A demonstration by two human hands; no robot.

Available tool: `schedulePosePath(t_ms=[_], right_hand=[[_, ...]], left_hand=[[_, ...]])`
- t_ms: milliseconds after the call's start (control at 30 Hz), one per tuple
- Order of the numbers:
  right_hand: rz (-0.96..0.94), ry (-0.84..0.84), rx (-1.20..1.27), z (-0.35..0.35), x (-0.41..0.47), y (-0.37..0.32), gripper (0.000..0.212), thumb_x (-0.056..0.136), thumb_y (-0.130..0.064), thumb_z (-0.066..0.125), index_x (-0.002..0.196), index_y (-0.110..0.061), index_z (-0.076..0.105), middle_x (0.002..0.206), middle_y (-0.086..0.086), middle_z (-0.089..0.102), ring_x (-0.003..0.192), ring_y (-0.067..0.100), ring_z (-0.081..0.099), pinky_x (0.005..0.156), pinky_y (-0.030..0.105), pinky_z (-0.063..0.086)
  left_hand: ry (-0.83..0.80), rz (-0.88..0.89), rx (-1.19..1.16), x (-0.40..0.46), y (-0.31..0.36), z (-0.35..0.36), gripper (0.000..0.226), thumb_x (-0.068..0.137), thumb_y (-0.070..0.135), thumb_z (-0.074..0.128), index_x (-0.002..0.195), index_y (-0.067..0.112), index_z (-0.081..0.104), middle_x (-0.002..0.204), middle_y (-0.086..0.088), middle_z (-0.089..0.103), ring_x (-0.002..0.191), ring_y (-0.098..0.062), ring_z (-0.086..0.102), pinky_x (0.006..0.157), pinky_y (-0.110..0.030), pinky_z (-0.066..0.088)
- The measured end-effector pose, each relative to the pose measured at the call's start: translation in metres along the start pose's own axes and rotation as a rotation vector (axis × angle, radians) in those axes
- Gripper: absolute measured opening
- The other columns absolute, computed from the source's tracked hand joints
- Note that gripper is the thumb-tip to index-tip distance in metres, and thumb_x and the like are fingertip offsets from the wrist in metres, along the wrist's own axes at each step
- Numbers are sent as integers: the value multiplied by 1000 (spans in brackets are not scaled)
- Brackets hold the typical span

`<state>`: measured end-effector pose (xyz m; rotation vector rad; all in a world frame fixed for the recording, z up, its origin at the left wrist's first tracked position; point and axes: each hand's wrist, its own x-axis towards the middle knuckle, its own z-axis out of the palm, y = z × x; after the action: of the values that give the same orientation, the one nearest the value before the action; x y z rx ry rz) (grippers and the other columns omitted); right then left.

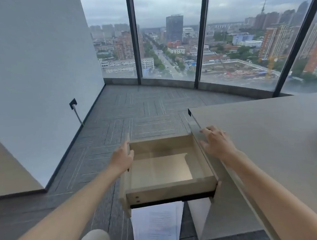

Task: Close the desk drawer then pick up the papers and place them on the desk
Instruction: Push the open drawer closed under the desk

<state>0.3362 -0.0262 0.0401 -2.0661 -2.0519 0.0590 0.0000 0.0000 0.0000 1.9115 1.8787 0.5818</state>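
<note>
Zero of the three steps look finished from where I stand. The pale wood, box-shaped desk drawer (pixel 167 166) is pulled well out of the desk side, its inside bare as far as I can see.

Left hand (pixel 122 158): palm against the drawer's front panel, the outer face farthest from the desk. Fingers lie together and extended along that panel, thumb hooked over the top edge. Not a clamp, more a flat push contact. My read: this is the closing push being set up.

Right hand (pixel 217 144): resting on the edge of the flat grey laminate desk top (pixel 263 133), fingers spread apart and slightly curled, holding nothing. Looks like bracing. The drawer's opening sits just beside and below those fingertips.

The white printed paper sheets (pixel 157 227) lie on the grey patterned carpet floor (pixel 135 111), under the open drawer, well below both hands and nearer the person than either set of fingers. Part of the stack is hidden by the drawer's underside, so I cannot tell how many sheets there are. Untouched by either hand.

Left to do, as I judge it:
- push the drawer fully in, toward the right-hand fingertips' side
- reach down for the papers, which should be easier to get at once the drawer is out of the way
- lay them on the desk top, which looks bare beyond the right fingers

A light trouser knee (pixel 94 239) shows at the bottom edge, just beside the papers.
</note>
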Motion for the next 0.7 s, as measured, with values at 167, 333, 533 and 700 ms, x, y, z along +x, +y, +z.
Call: schedulePosePath(t_ms=[167,333,533,700], right_hand=[[30,6,-45,6,28,16,46,88,-35,53,130,-16,54,135,16,52,126,37,49,109,51,31],[27,-19,-33,9,47,24,50,93,-38,44,141,-23,44,154,16,35,146,32,25,119,59,12],[19,2,-18,13,50,25,51,93,-36,42,142,-22,44,155,17,35,147,34,24,119,60,10],[20,-2,-3,14,51,24,48,91,-34,45,137,-20,48,153,18,37,146,36,26,119,61,11]], left_hand=[[13,-254,-228,13,-9,20,49,102,28,36,145,5,37,142,-17,50,130,-33,47,106,-42,36],[52,-628,-776,44,-41,37,51,95,43,36,108,3,66,106,-22,69,95,-38,67,82,-45,56],[-27,-695,-806,48,-44,43,22,100,14,42,85,12,58,77,-14,60,60,-25,55,60,-35,49],[-98,-631,-769,57,-42,57,25,100,4,42,110,13,63,102,-15,68,76,-26,63,70,-37,56]])
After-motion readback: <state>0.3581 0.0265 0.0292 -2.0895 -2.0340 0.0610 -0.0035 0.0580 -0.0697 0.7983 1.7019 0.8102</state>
